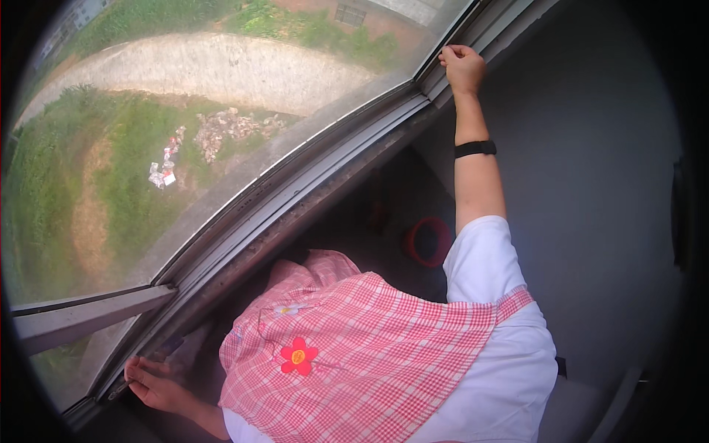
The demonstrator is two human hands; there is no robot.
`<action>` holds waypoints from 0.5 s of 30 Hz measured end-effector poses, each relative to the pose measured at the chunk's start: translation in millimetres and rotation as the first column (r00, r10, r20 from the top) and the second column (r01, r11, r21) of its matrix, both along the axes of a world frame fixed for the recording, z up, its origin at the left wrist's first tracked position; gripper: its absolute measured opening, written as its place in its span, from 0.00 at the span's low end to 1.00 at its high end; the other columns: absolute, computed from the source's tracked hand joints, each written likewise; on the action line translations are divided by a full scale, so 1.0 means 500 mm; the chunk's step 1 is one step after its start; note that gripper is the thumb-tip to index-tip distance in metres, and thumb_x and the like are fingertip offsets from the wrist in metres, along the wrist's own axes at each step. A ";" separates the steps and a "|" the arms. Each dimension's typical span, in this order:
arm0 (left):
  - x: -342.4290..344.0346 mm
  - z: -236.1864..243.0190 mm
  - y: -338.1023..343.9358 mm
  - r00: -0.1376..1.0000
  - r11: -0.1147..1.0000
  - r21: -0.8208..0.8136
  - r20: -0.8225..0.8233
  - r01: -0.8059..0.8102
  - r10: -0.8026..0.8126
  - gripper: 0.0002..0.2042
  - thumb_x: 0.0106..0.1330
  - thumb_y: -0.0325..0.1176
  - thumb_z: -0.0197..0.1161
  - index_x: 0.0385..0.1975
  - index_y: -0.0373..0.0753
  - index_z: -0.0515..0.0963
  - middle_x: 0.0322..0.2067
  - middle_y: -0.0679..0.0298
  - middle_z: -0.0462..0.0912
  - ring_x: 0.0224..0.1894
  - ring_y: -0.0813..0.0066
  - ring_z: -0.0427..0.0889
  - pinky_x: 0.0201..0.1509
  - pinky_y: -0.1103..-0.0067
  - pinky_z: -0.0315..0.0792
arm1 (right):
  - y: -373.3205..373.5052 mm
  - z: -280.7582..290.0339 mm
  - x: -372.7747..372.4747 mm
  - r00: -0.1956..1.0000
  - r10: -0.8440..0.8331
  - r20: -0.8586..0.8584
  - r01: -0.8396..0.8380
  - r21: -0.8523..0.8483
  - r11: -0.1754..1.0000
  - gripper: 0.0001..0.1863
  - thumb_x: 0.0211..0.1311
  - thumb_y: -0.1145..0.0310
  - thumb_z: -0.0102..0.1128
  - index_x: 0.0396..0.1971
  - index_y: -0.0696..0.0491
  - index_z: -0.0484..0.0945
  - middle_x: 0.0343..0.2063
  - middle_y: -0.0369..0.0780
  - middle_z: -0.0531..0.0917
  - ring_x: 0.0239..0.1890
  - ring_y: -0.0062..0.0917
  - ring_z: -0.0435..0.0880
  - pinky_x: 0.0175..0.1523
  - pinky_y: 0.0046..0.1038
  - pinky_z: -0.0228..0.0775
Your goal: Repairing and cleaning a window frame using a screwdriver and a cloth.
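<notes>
Up at the right end of the window frame (pixel 295 193), my right hand (pixel 464 69) is closed in a pinch against the upright edge. Whatever lies between its fingertips is hidden or too small to name. My left hand (pixel 153 385) is low at the left, beside the bottom corner of the same frame. Its fingers are closed, with a small dark thing at their tips that I cannot make out. Behind both hands is the glass window pane (pixel 244 170), and a grey upright bar (pixel 96 314) divides it near my left hand.
A red bucket or basin (pixel 428 241) stands on the dark floor below the sill. To the right is a plain grey wall (pixel 583 170). Outside lie grass, a pale concrete strip and rubble. My red checked apron (pixel 369 325) fills the lower middle.
</notes>
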State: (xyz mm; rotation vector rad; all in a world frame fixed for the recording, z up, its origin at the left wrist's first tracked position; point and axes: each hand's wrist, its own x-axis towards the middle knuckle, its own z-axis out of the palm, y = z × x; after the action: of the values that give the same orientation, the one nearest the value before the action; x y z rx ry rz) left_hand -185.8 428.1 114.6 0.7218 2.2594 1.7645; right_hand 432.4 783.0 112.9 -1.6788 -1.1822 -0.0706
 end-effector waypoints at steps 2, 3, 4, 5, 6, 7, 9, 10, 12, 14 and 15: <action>0.001 0.000 0.001 1.000 1.000 0.001 -0.002 0.003 -0.003 0.16 0.76 0.43 0.47 0.40 0.34 0.72 0.22 0.68 0.65 0.20 0.84 0.62 0.25 0.87 0.61 | -0.004 0.014 -0.003 0.999 0.030 -0.035 -0.030 -0.022 0.999 0.09 0.55 0.69 0.63 0.28 0.61 0.83 0.22 0.38 0.86 0.24 0.18 0.85 0.32 0.19 0.76; 0.002 -0.001 0.000 1.000 1.000 0.002 -0.006 0.007 -0.007 0.16 0.77 0.42 0.47 0.39 0.34 0.72 0.22 0.68 0.65 0.20 0.84 0.62 0.25 0.87 0.61 | -0.007 0.019 -0.004 0.996 0.057 -0.073 -0.060 -0.044 0.997 0.09 0.57 0.71 0.64 0.30 0.63 0.82 0.23 0.39 0.86 0.25 0.17 0.85 0.32 0.18 0.77; 0.005 -0.001 0.001 1.000 1.000 0.002 -0.004 0.005 -0.005 0.16 0.77 0.42 0.47 0.39 0.34 0.72 0.22 0.68 0.65 0.20 0.84 0.62 0.25 0.87 0.61 | -0.006 0.021 -0.002 0.996 0.059 -0.070 -0.062 -0.045 0.997 0.09 0.57 0.71 0.64 0.30 0.63 0.82 0.23 0.39 0.86 0.25 0.17 0.85 0.32 0.18 0.77; 0.007 -0.002 0.002 1.000 1.000 0.013 0.004 0.001 -0.001 0.15 0.77 0.42 0.47 0.39 0.35 0.72 0.22 0.68 0.65 0.20 0.84 0.62 0.25 0.87 0.61 | -0.004 0.022 0.001 0.995 0.067 -0.073 -0.070 -0.050 0.996 0.09 0.57 0.71 0.64 0.30 0.63 0.82 0.24 0.39 0.86 0.25 0.17 0.85 0.32 0.18 0.77; 0.009 -0.002 0.002 1.000 1.000 0.024 0.013 -0.002 0.001 0.15 0.77 0.42 0.47 0.39 0.35 0.72 0.23 0.68 0.65 0.20 0.84 0.62 0.25 0.87 0.61 | -0.003 0.023 0.005 0.994 0.073 -0.076 -0.077 -0.055 0.995 0.09 0.57 0.71 0.64 0.31 0.63 0.82 0.24 0.40 0.86 0.25 0.18 0.85 0.32 0.18 0.77; 0.010 -0.003 0.001 1.000 1.000 0.024 0.015 -0.003 0.003 0.15 0.77 0.42 0.47 0.39 0.35 0.72 0.23 0.68 0.65 0.20 0.84 0.62 0.25 0.87 0.61 | -0.002 0.021 0.010 0.995 0.074 -0.074 -0.078 -0.056 0.995 0.09 0.57 0.71 0.64 0.31 0.63 0.82 0.24 0.40 0.86 0.25 0.18 0.85 0.32 0.18 0.77; 0.007 -0.007 -0.003 1.000 1.000 -0.008 -0.014 0.019 -0.019 0.15 0.77 0.42 0.47 0.39 0.35 0.72 0.23 0.68 0.65 0.20 0.84 0.62 0.25 0.87 0.61 | 0.001 0.016 0.021 0.992 0.088 -0.090 -0.091 -0.026 0.996 0.09 0.54 0.68 0.62 0.27 0.59 0.83 0.20 0.38 0.86 0.23 0.18 0.85 0.31 0.19 0.75; 0.006 -0.010 -0.005 1.000 1.000 -0.008 -0.012 0.018 -0.018 0.15 0.77 0.42 0.47 0.39 0.35 0.72 0.23 0.68 0.65 0.20 0.84 0.62 0.25 0.87 0.61 | 0.002 0.017 0.026 0.992 0.089 -0.088 -0.092 -0.027 0.995 0.09 0.54 0.68 0.62 0.27 0.59 0.83 0.20 0.38 0.86 0.23 0.18 0.85 0.31 0.19 0.75; 0.002 -0.017 -0.009 1.000 1.000 0.002 0.012 0.025 -0.025 0.16 0.76 0.43 0.48 0.39 0.34 0.72 0.23 0.68 0.65 0.21 0.84 0.63 0.25 0.87 0.61 | 0.003 0.019 0.034 0.989 0.100 -0.105 -0.104 -0.031 0.994 0.09 0.55 0.69 0.62 0.28 0.60 0.83 0.21 0.38 0.86 0.23 0.18 0.85 0.31 0.19 0.75; -0.004 -0.024 -0.015 0.999 0.999 0.006 0.014 0.031 -0.031 0.16 0.76 0.43 0.48 0.40 0.34 0.72 0.23 0.68 0.66 0.21 0.84 0.63 0.25 0.87 0.61 | 0.001 0.018 0.035 0.988 0.113 -0.103 -0.116 -0.026 0.993 0.09 0.56 0.69 0.63 0.28 0.60 0.83 0.21 0.38 0.86 0.23 0.18 0.85 0.30 0.19 0.75; -0.007 -0.026 -0.017 0.999 0.999 0.012 0.013 0.040 -0.041 0.16 0.76 0.43 0.48 0.40 0.34 0.72 0.23 0.68 0.66 0.21 0.84 0.63 0.25 0.87 0.61 | -0.002 0.018 0.032 0.987 0.123 -0.104 -0.126 -0.020 0.992 0.09 0.56 0.69 0.63 0.28 0.61 0.83 0.22 0.39 0.86 0.23 0.18 0.85 0.30 0.19 0.75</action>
State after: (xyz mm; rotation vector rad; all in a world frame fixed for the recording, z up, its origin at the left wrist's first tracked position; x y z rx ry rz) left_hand -189.1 419.7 101.6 0.7504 2.2122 1.7601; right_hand 448.5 782.0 121.8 -1.6079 -1.2115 0.1080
